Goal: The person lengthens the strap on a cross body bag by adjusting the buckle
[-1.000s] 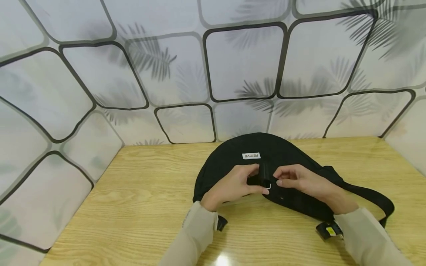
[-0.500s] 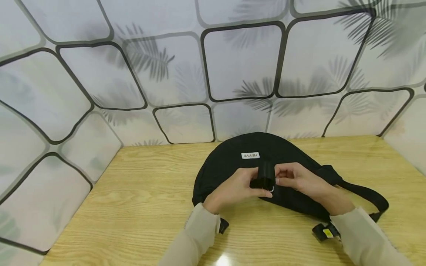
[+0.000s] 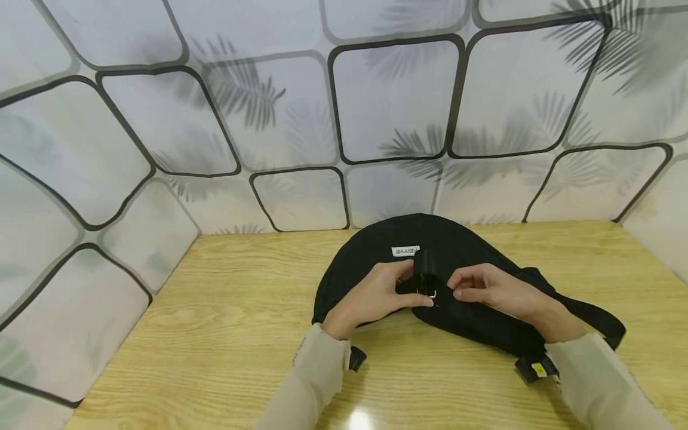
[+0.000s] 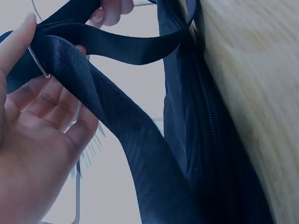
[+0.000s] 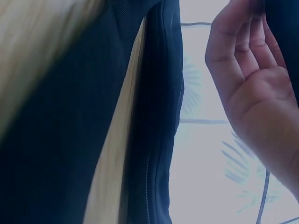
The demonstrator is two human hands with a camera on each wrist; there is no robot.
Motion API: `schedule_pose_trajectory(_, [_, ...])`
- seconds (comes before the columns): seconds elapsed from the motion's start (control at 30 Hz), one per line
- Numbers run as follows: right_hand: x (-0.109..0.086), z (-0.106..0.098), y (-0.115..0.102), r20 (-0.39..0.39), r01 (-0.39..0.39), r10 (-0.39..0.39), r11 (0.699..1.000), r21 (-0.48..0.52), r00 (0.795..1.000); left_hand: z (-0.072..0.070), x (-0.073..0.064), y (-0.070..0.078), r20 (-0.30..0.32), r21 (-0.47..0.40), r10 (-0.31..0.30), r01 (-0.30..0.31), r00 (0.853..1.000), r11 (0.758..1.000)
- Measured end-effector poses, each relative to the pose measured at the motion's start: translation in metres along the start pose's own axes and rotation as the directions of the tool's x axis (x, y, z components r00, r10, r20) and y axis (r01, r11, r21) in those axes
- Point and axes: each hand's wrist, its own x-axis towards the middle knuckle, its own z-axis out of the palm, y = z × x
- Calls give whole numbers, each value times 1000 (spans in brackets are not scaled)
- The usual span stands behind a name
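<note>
A black crescent-shaped fabric bag (image 3: 371, 254) lies on the wooden table with a white label (image 3: 405, 251) on it. My left hand (image 3: 371, 295) grips a loop of its black webbing strap (image 4: 126, 121) between thumb and fingers. A thin metal ring or slider (image 4: 39, 64) shows at the thumb; its full shape is hidden by strap and fingers. My right hand (image 3: 500, 292), just to the right, has bent fingers and pinches another stretch of the strap, seen at the top of the left wrist view. In the head view this stretch blends into the bag.
A strap loop (image 3: 604, 316) extends past the bag's right end. Small black devices show by each cuff, the right one (image 3: 532, 367) with a yellow patch. A patterned curtain (image 3: 398, 101) stands behind the table (image 3: 215, 334).
The strap loop in my left hand shifted right, then back left and slightly up. My right fingers came close to it, then drew away to the right.
</note>
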Motion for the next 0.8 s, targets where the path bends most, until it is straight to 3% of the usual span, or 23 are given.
schedule_pose_trajectory(0.2, [3, 4, -3, -42, 56, -55, 998, 28, 998, 6, 2, -2, 31, -21, -24, 25, 999, 999])
schedule_pose_trajectory(0.4, [4, 8, -13, -76, 28, -22, 996, 81, 997, 12, 4, -1, 56, 1, -34, 34, 998, 999])
schedule_pose_trajectory(0.63, [1, 3, -14, -52, -62, 66, 994, 85, 996, 6, 1, 0, 44, -2, -42, 43, 998, 999])
schedule_pose_trajectory(0.8, [1, 4, -13, -70, -8, 14, 997, 77, 997, 7, 1, -1, 46, -4, -53, 53, 998, 999])
